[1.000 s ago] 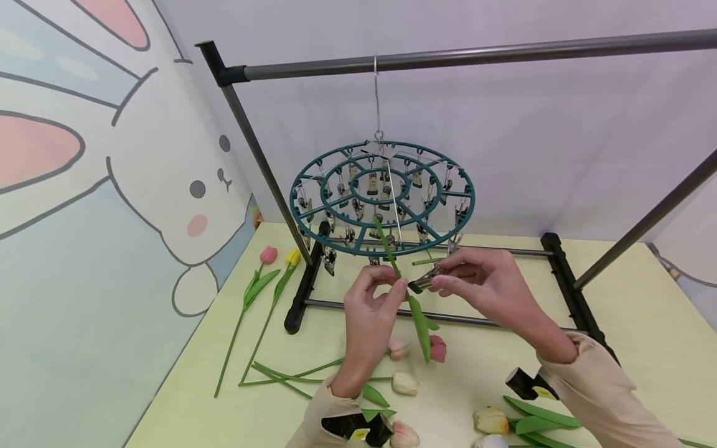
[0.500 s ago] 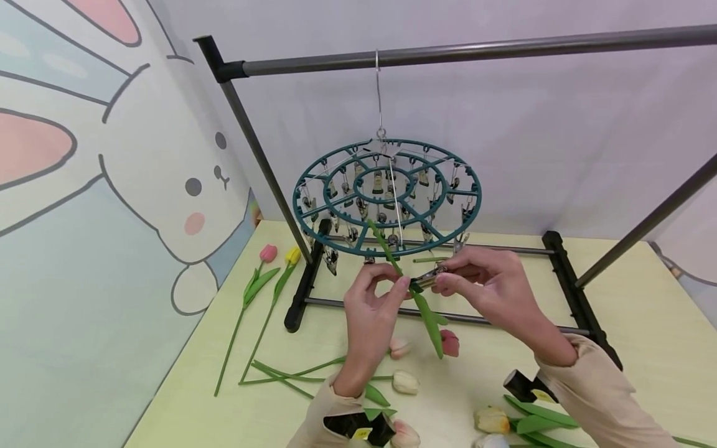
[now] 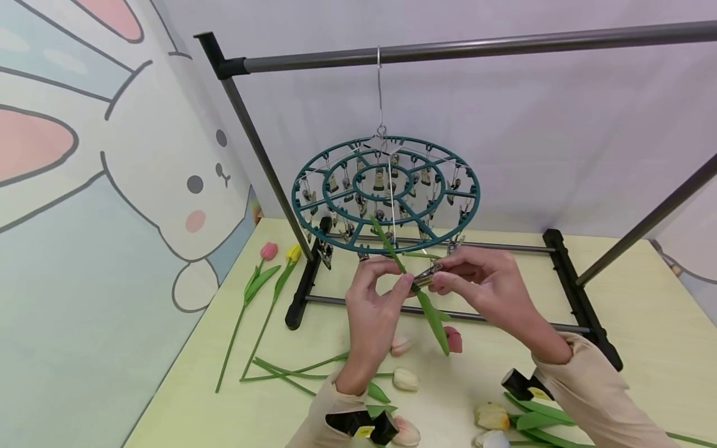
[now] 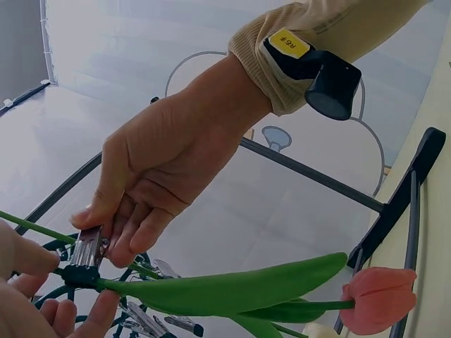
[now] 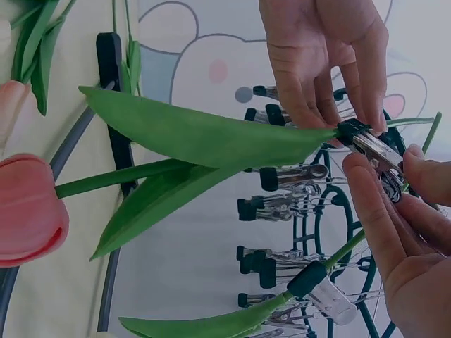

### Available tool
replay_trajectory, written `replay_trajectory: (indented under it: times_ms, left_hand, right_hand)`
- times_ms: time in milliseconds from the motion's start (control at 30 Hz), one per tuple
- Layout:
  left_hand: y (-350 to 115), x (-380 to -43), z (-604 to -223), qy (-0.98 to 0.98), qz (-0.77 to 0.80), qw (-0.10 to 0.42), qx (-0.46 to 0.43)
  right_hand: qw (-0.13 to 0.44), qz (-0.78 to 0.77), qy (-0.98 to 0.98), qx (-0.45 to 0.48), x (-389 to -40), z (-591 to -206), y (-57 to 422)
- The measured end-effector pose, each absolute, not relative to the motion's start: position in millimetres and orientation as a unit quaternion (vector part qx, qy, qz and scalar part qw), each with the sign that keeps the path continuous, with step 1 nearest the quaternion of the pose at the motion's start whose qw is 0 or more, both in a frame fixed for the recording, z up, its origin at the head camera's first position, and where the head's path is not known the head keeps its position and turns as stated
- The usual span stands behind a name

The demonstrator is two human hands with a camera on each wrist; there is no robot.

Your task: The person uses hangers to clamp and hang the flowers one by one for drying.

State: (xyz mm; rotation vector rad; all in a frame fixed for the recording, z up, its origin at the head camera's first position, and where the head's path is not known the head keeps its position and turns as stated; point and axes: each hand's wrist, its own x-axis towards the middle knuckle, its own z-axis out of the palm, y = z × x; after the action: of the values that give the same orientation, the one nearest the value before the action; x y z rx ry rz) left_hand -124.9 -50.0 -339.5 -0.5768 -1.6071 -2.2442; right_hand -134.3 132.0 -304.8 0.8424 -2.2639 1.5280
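My left hand pinches the green stem of a pink artificial tulip, whose pink flower points down and away from the hanger. A metal clip with dark green tips is gripped by its handle end in my right hand. Its tips sit across the stem just above the long leaf, right beside the left fingertips. Above both hands hangs a round green clip hanger with many metal clips. Another tulip's leaf hangs from a second clip on it.
The hanger hooks onto a dark metal rack bar; the rack's black foot stands on the table. Pink and yellow tulips lie at left. A white tulip and a yellowish tulip lie nearer.
The clip has moved left onto the stem, its tips now across it. The tulip's flower end has swung slightly right. The hanger has swayed a little.
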Motion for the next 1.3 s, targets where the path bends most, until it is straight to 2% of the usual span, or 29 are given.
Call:
replay_trajectory:
  times_ms: [267, 767, 1133, 1300]
  left_hand:
    - [-51, -123, -342, -0.577, -0.778, 0.155, -0.194]
    - [-59, -119, -344, -0.619, -0.745, 0.161, -0.189]
    - [-66, -122, -343, -0.624, -0.727, 0.219, -0.187]
    - [-66, -124, -344, -0.630, -0.717, 0.236, -0.181]
  right_hand:
    - [0.097, 0.514, -0.818, 0.239, -133, -308, 136]
    - [0.127, 0.455, -0.857, 0.204, -134, -314, 141]
    - [0.176, 0.369, -0.892, 0.192, -132, -314, 153]
    - [0.181, 0.353, -0.897, 0.196, -129, -310, 158]
